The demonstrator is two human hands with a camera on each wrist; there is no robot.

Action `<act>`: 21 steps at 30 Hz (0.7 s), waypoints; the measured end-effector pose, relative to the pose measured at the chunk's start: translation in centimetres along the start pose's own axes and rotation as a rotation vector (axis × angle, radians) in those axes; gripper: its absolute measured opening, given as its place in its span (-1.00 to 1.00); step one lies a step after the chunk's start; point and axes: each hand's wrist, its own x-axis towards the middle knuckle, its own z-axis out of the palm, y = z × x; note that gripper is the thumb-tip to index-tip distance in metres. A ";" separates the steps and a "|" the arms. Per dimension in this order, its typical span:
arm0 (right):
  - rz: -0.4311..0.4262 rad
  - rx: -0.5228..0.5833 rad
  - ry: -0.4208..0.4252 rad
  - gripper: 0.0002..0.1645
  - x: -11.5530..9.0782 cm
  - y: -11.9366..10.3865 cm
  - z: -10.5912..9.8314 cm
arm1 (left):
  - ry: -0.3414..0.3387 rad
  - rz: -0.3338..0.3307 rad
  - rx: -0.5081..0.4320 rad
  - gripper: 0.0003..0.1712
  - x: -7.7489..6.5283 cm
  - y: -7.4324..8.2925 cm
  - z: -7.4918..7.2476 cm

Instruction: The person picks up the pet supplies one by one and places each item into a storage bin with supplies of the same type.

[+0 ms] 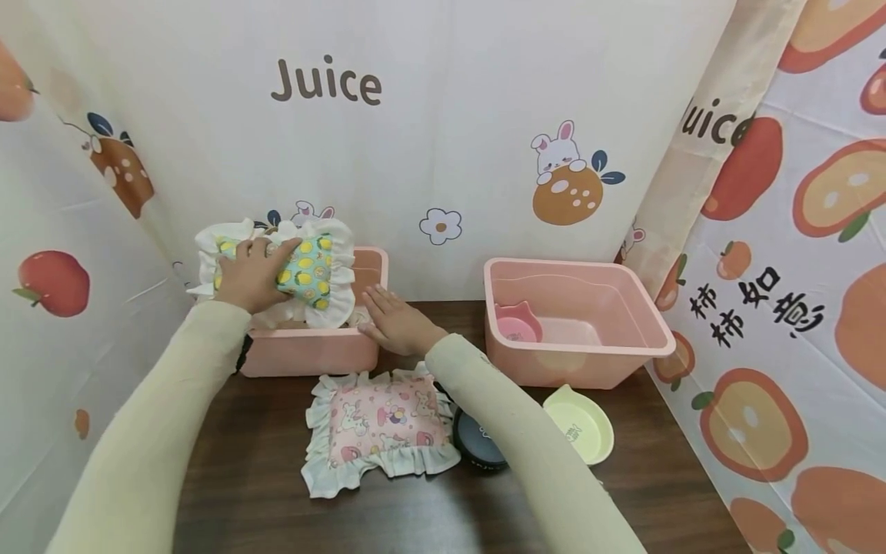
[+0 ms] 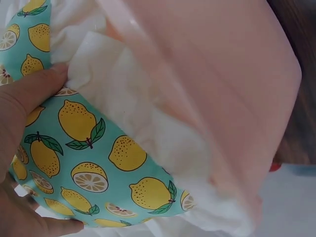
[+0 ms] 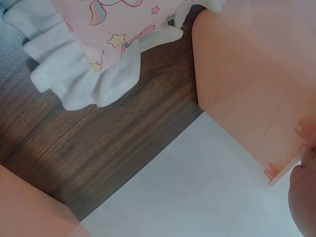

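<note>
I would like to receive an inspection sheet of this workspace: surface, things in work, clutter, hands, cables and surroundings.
Surface: dark wooden table, grain visible.
Things in work: lemon cushion, held over the left box.
Clutter: pink cushion lying in front of the left box; dark round container, partly hidden by the right sleeve; green bowl in front of the right box; pink bowl inside the right box.
Hands: left hand grips the lemon cushion; right hand, fingers straight, is at the left box's right end.
Cables: nothing seen.
Surroundings: printed cloth behind and at both sides.

Fruit-printed curtains (image 1: 443, 138) border a dark wood-grain table (image 1: 263, 492).
</note>
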 end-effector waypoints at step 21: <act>0.001 -0.023 -0.007 -0.15 -0.1 0.0 0.1 | -0.172 -0.101 -0.091 0.14 1.4 0.8 6.5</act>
